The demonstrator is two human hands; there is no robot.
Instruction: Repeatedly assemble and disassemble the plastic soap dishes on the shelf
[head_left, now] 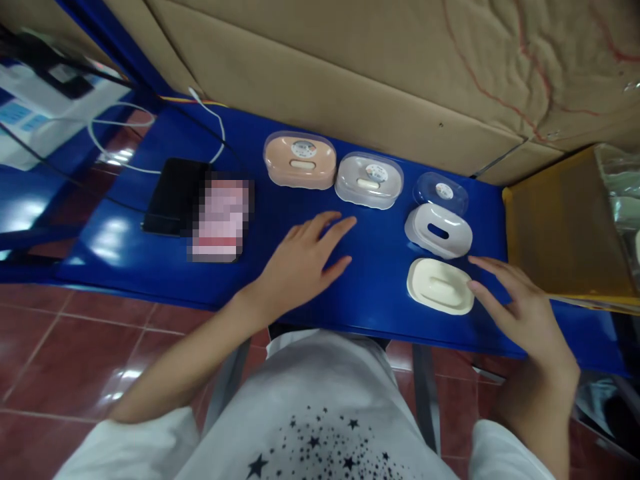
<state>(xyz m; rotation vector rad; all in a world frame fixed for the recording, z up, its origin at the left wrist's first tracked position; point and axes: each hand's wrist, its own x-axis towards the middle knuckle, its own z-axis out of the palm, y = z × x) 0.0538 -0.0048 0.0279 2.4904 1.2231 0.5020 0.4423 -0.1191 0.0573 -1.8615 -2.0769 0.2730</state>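
My left hand (313, 257) is open over the blue table, its fingers apart and nothing in them, just below two lidded boxes. One box is peach (285, 160), the other white (350, 190), each under a clear cover with a round sticker. On the right lie a clear lid (423, 190) with a sticker, a white shell (455, 233) with an oval hole, and a cream oval tray (420, 287), one below another. My right hand (515, 300), open and holding nothing, has its fingertips at the right edge of the cream tray.
At the left of the blue table (120, 250) are a black case (175, 193) and a blurred-out pink item (223, 217), with a white cable (220, 127) behind. A yellow-edged bin (565, 227) stands at right. Cardboard (325, 73) lines the back.
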